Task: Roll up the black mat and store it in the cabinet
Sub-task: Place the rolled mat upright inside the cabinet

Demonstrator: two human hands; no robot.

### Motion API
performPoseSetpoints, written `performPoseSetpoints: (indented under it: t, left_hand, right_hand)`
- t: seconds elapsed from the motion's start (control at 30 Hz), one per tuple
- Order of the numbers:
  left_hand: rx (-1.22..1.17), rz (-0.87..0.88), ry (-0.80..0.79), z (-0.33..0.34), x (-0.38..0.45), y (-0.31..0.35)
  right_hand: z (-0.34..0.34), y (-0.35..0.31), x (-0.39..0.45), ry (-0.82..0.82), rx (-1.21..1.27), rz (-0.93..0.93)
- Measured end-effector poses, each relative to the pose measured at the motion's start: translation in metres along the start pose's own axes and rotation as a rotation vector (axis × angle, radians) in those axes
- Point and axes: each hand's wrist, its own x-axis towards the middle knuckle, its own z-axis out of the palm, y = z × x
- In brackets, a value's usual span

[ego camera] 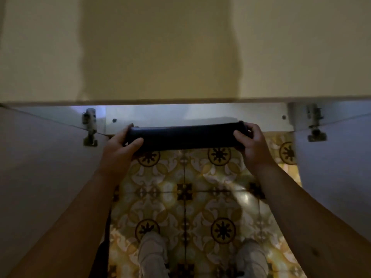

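My fingers (pixel 248 128) hide the ends of the black mat (pixel 186 138), cabinet (pixel 192 114) inside too dim to see, both doors (pixel 40 167) cut off at the edges

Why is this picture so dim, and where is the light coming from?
Head view: the room is dark overall; the brightest patch is a pale glow inside the open cabinet behind the rolled black mat. The patterned floor tiles show soft glare. The left hand and right hand look slightly soft, and the wide lens bends the cabinet doors outward.
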Motion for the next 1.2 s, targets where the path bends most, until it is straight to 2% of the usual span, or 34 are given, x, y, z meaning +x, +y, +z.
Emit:
performPoseSetpoints:
  t: [0.2,0.4,0.53,0.73,0.83,1.03,1.13,1.2]
  left_hand:
    - [-0.010,0.122,0.100,-0.007,0.056,-0.051]
    - [0.088,0.194,0.173,-0.023,0.079,-0.060]
    - [0.163,0.204,0.196,-0.031,0.081,-0.062]
    - [0.112,0.200,0.203,-0.035,0.074,-0.068]
    - [0.085,0.169,0.216,-0.040,0.069,-0.069]
    - [0.027,0.202,0.335,-0.040,0.064,-0.074]
    - [0.002,0.239,0.418,-0.027,0.061,-0.082]
    - [0.026,0.255,0.470,-0.019,0.059,-0.087]
  right_hand:
    - [0.053,0.031,0.068,0.051,0.058,-0.168]
    - [0.086,0.023,0.083,0.036,-0.007,-0.236]
    - [0.098,0.018,0.081,0.061,-0.040,-0.202]
    - [0.117,0.017,0.088,0.067,0.002,-0.207]
    - [0.140,0.003,0.100,0.030,0.083,-0.196]
    - [0.215,-0.024,0.104,0.129,0.233,-0.046]
    - [0.251,0.004,0.079,0.048,0.086,-0.043]
    - [0.266,0.031,0.067,-0.060,0.130,-0.014]
